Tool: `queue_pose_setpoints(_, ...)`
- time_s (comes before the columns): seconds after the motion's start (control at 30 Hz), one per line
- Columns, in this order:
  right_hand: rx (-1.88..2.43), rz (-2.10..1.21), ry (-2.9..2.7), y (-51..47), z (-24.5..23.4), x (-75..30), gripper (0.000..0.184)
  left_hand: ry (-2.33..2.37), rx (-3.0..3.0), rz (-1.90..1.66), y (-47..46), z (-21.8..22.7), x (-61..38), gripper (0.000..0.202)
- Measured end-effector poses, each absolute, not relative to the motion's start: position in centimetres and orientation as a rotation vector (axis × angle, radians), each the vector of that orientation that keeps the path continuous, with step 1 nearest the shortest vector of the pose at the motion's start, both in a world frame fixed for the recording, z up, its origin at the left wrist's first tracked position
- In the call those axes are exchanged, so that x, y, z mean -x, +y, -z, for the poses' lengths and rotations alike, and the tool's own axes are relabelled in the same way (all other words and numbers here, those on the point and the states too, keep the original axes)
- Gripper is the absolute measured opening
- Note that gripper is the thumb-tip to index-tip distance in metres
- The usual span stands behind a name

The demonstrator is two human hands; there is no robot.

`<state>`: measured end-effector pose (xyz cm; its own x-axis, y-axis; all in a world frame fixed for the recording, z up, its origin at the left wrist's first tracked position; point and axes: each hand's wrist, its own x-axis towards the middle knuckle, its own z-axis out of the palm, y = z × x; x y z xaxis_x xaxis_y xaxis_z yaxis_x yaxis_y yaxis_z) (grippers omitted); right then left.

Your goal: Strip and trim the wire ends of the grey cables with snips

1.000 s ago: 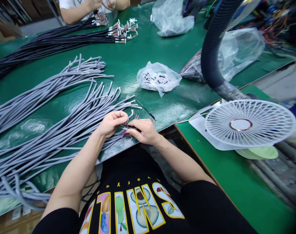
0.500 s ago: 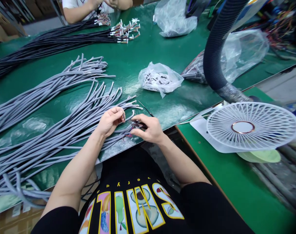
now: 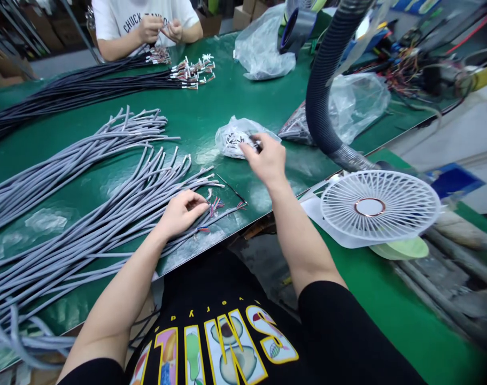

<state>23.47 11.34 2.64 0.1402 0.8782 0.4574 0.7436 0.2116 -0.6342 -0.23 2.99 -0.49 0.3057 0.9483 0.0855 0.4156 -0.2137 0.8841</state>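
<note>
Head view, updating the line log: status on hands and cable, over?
Left hand pinching grey cable. Right hand at plastic bag, grip unclear. Black hose nearby, not blocking.

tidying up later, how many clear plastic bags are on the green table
3: the small bag at the right hand, a far bag near the back edge, a large bag behind the black hose. More may be hidden.

You had two hands in use, left hand (image 3: pixel 181 212) and right hand (image 3: pixel 267 158), facing a co-worker's two hands (image 3: pixel 149 28) (image 3: pixel 174 29), with two spreads of grey cables (image 3: pixel 86 144) (image 3: pixel 107 224), one bundle of black cables (image 3: pixel 86 85), three clear bags (image 3: pixel 232 140) (image 3: pixel 261 51) (image 3: pixel 359 99), one white fan (image 3: pixel 379 208) and one corrugated hose (image 3: pixel 319 91).
</note>
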Motion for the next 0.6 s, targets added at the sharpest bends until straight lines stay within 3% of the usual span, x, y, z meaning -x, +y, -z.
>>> queue_pose_setpoints(0.17, 1.388, -0.316, -1.519, 9.3, -2.2, -26.4, 0.042, 1.261, -2.088, -0.625, 2.9, 1.2, 0.1, 0.015)
queue_pose_setpoints(0.37, 1.154, -1.037, -1.446, 3.2, -0.7, -23.0, 0.034, 1.131, -1.919, -0.846, 3.1, 0.2, 0.7, 0.014)
queue_pose_setpoints(0.6, 1.100, -1.285, -1.461, 2.9, -0.7, -18.7, 0.031, 1.041, -1.877, -0.949, 3.0, -0.5, 0.9, 0.017)
